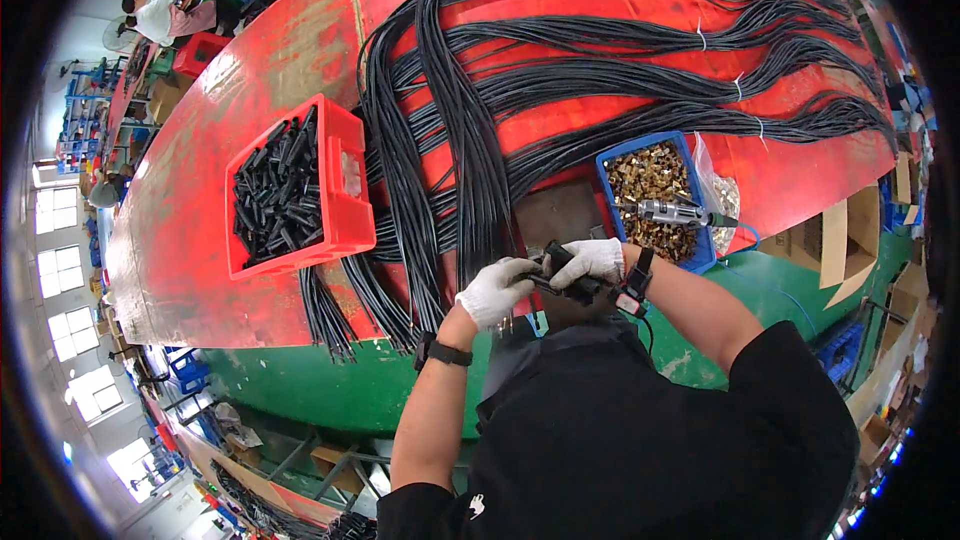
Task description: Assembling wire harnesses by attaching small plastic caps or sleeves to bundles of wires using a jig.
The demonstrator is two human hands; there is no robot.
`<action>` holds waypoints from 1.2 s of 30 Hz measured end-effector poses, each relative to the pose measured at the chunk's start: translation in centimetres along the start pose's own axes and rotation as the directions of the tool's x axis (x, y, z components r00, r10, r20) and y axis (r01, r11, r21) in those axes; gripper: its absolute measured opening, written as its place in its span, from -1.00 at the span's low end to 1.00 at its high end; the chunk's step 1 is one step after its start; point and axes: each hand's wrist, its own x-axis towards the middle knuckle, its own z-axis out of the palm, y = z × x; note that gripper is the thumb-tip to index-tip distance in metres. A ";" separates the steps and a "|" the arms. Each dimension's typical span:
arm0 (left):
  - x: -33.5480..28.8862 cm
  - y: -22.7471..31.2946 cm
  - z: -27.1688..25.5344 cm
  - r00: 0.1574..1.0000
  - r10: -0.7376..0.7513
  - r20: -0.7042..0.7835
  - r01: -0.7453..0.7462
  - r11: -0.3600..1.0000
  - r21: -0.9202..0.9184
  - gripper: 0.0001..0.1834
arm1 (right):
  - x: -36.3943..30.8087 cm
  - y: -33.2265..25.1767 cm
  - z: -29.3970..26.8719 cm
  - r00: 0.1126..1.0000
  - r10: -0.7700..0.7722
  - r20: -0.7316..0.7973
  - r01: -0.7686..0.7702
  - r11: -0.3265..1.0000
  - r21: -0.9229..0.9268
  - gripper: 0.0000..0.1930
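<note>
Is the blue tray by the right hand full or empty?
The blue tray looks well filled: brass-coloured parts hide its bottom, and a grey tool lies over them. Their depth is hidden.

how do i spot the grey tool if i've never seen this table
On the red tabletop, beyond and right of the white-gloved right hand, sits a blue bin of small brass-coloured pieces. The grey tool lies across it. Unlike the pieces beneath, it is one long, roughly cylindrical body.
</note>
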 end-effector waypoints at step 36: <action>1.8 -5.2 0.2 0.922 -0.383 0.061 0.227 0.406 -0.885 -0.77 | -1.6 6.7 2.6 0.878 -0.122 -0.462 0.208 0.968 0.139 -0.62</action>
